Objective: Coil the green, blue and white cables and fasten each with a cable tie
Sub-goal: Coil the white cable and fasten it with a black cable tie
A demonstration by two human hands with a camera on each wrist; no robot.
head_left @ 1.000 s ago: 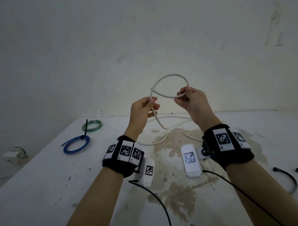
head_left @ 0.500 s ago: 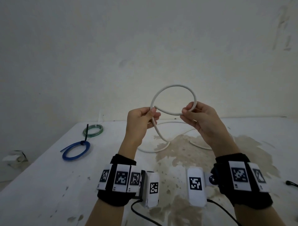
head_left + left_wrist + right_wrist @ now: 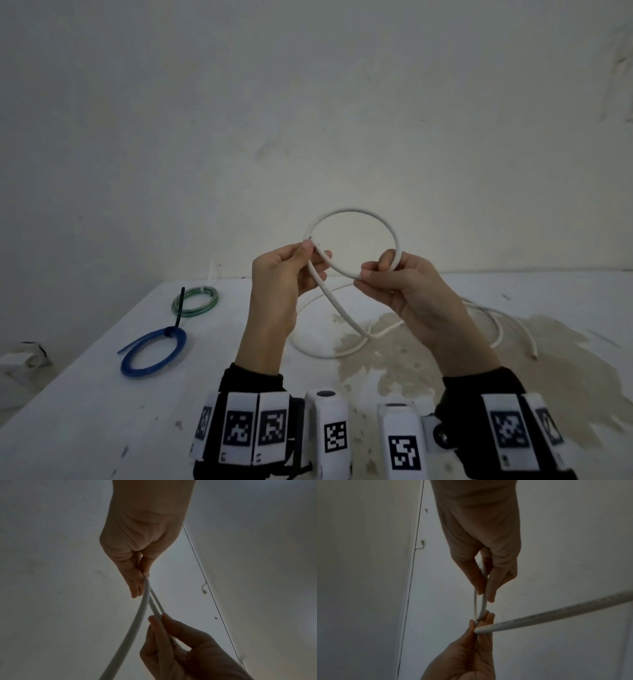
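I hold the white cable (image 3: 356, 212) raised above the surface (image 3: 102, 411): my left hand (image 3: 284, 274) pinches the loop's crossing, my right hand (image 3: 404, 291) pinches its side. Slack trails toward the surface's right edge; blue coil (image 3: 154, 349) and green coil (image 3: 195, 301) lie left, well apart.

- The thin white round cable (image 3: 352, 212) vanishes where the left hand (image 3: 279, 277) pinches its crossing and behind the right hand (image 3: 407, 291).
- In the left wrist view the cable (image 3: 130, 635) runs off the bottom edge.
- The black cable tie (image 3: 178, 308) partly covers the green coiled cable (image 3: 195, 301); how it is fastened cannot be made out.
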